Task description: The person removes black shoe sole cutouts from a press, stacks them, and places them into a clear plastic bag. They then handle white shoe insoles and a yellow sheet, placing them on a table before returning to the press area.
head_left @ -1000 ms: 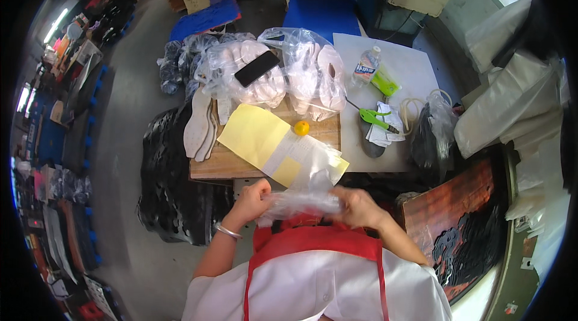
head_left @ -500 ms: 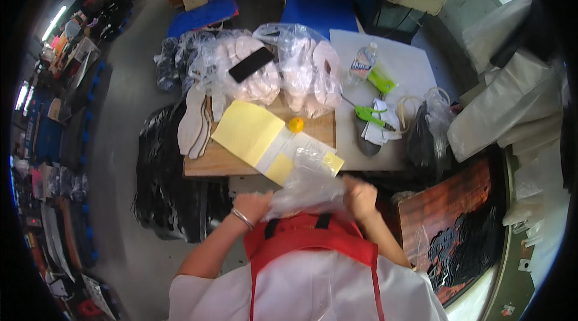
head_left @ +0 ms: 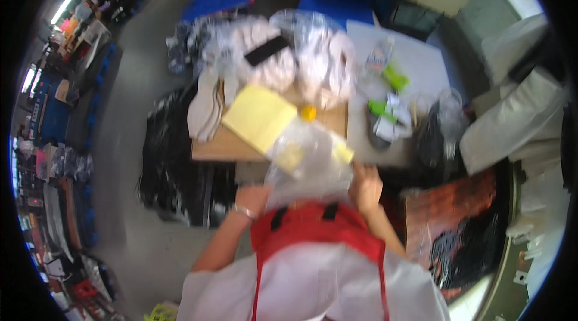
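A clear plastic bag (head_left: 310,170) is stretched between my two hands, just in front of my red apron. My left hand (head_left: 253,199), with a bracelet at its wrist, grips one side of the bag. On the other side my right hand (head_left: 366,187) is closed on its edge. Through the film I can partly see the paper pad (head_left: 260,117) with yellow sheets on the wooden board (head_left: 229,151). A small round yellow-orange thing (head_left: 308,113) sits beside the pad. The picture is blurred, so the fingertips do not show clearly.
Bags of pale insoles (head_left: 325,62) lie at the back, a black phone (head_left: 267,51) on them. Loose insoles (head_left: 205,107) lie at the board's left. Rightward are green-handled snippers (head_left: 385,111), a plastic bottle (head_left: 380,55) and a dark bag (head_left: 432,134). Black plastic sacks (head_left: 174,164) stand left below.
The bag, bunched up before, is now spread wider and flatter between my hands, reaching over the pad. The whole view has shifted, with the table slightly to the right and higher.
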